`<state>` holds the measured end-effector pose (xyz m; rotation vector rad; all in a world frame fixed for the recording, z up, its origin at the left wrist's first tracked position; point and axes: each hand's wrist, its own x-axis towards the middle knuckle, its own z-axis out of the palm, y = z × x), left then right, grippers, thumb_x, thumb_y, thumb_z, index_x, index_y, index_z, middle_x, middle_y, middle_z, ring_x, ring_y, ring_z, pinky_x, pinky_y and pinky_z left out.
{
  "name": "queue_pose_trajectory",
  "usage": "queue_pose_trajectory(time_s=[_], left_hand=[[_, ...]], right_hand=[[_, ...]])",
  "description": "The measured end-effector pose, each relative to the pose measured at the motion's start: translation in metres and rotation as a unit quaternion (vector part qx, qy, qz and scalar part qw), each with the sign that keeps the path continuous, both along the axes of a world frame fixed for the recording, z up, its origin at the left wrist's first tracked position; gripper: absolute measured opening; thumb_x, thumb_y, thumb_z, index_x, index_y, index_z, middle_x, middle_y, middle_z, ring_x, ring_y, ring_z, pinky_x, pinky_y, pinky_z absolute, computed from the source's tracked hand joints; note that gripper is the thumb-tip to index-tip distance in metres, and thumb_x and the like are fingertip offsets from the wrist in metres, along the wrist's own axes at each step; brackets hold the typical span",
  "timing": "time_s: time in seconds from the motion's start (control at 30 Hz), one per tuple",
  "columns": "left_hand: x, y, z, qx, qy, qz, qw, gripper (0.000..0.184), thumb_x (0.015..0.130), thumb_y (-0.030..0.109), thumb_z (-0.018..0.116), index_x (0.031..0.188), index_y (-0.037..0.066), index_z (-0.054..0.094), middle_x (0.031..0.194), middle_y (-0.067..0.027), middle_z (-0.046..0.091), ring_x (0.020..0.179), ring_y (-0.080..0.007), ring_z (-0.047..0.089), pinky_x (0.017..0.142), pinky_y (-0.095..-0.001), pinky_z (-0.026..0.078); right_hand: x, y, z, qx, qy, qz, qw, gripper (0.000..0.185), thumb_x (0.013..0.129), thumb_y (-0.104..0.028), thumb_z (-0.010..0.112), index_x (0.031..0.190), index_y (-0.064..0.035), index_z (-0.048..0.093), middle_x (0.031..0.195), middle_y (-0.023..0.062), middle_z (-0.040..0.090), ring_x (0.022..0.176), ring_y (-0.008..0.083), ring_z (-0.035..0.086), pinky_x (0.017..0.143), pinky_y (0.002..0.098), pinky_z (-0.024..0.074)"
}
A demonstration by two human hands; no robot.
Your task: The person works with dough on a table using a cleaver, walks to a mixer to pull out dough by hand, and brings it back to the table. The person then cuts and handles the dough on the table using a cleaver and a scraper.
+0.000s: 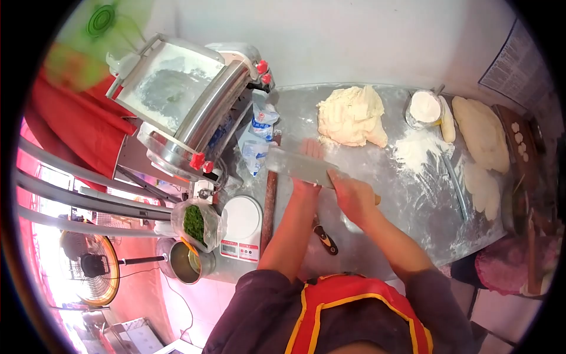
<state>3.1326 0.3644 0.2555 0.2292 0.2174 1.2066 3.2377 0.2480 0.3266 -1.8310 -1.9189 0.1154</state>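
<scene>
My right hand (352, 197) is closed around the handle of a wide-bladed cleaver (300, 167). The blade lies across my left hand (311, 147), hiding most of the palm. The left fingers stretch out beyond the blade, away from me. A large lump of pale dough (351, 117) sits on the metal table (377, 236), farther off and to the right of the left fingers. Below the cleaver, a tool with a black and tan handle (325, 241) lies partly hidden by my left arm. A long brown rolling pin (270, 206) lies left of my left forearm.
A dough-rolling machine (177, 88) stands at left, near blue-white bags (255, 156), a kitchen scale (240, 227) and a bag of chopped greens (194, 224). Rightward are loose flour (421, 150), a flour container (424, 108), a thin rod (455, 186) and flattened dough (480, 133).
</scene>
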Motion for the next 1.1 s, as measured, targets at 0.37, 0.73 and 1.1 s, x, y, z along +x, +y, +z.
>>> queue_pose_trajectory(time_s=[0.37, 0.73, 1.1], left_hand=[[0.010, 0.005, 0.038, -0.100, 0.059, 0.035, 0.993, 0.060, 0.096, 0.044, 0.038, 0.138, 0.000, 0.038, 0.134, -0.0099, 0.046, 0.124, -0.0252, 0.045, 0.108, -0.0384, 0.033], [0.003, 0.023, 0.002, 0.129, -0.054, -0.024, 0.990, 0.049, 0.097, 0.046, 0.037, 0.122, 0.005, 0.049, 0.120, -0.0064, 0.052, 0.110, -0.0218, 0.050, 0.099, -0.0359, 0.039], [0.005, 0.009, 0.053, -0.023, 0.090, 0.114, 0.989, 0.061, 0.097, 0.059, 0.028, 0.135, 0.011, 0.035, 0.129, -0.0018, 0.041, 0.119, -0.0188, 0.040, 0.103, -0.0391, 0.032]], right_hand=[[0.014, 0.016, -0.008, 0.001, 0.011, -0.035, 0.999, 0.040, 0.080, -0.007, 0.052, 0.120, -0.0083, 0.057, 0.080, 0.0148, 0.063, 0.071, 0.0341, 0.063, 0.059, 0.0441, 0.0514], [0.022, 0.009, -0.007, 0.008, -0.011, -0.019, 1.000, 0.040, 0.081, -0.006, 0.051, 0.121, -0.0082, 0.057, 0.078, 0.0139, 0.064, 0.070, 0.0329, 0.063, 0.059, 0.0438, 0.0512], [0.028, -0.007, -0.004, 0.001, -0.056, -0.048, 0.997, 0.038, 0.080, -0.006, 0.052, 0.117, -0.0103, 0.059, 0.071, 0.0095, 0.062, 0.066, 0.0287, 0.064, 0.054, 0.0416, 0.0505]])
